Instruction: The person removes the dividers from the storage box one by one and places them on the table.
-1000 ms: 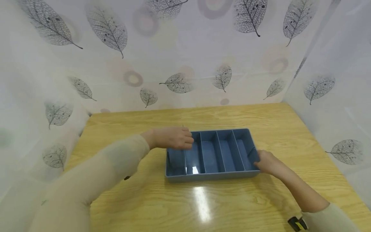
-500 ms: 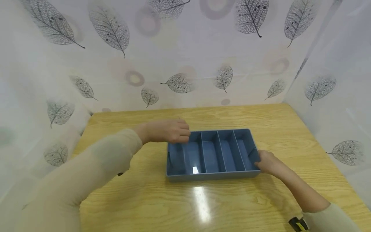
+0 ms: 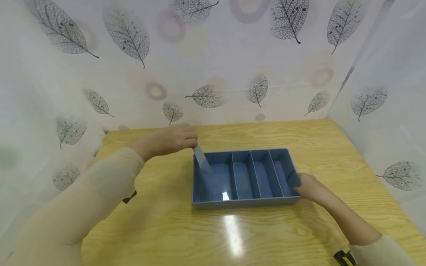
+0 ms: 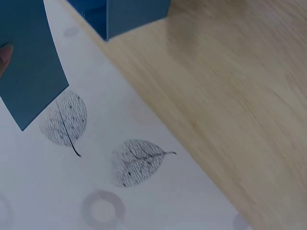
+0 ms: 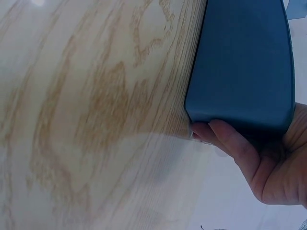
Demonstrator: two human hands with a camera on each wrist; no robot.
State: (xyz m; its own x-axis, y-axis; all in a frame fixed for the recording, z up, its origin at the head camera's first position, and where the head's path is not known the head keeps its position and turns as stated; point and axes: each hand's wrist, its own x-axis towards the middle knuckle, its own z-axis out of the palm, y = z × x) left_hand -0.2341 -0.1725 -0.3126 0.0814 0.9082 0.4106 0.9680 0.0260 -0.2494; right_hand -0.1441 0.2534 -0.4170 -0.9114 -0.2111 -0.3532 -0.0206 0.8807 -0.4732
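A blue-grey divider tray [image 3: 246, 202] lies on the wooden table, with a wide left compartment and narrower ones to its right. Above its left end, my left hand [image 3: 169, 139] pinches a thin flat divider [image 3: 202, 159], tilted, its lower end over the wide compartment. In the left wrist view, the divider [image 4: 33, 67] appears as a flat blue-grey panel with a fingertip on it, near a corner of the tray [image 4: 136, 19]. My right hand [image 3: 311, 187] grips the tray's right end. The right wrist view shows that hand [image 5: 273, 165] with fingers curled under the tray end [image 5: 242, 62].
The wood-grain table [image 3: 159, 229] spreads around the tray. Behind it and at both sides hang white sheets [image 3: 213, 62] printed with dark leaves. A black band [image 3: 344, 257] sits near the right sleeve.
My left hand has moved up and left, drawing the divider out of the tray's left part, where two compartments are now one. My right hand stays on the tray end.
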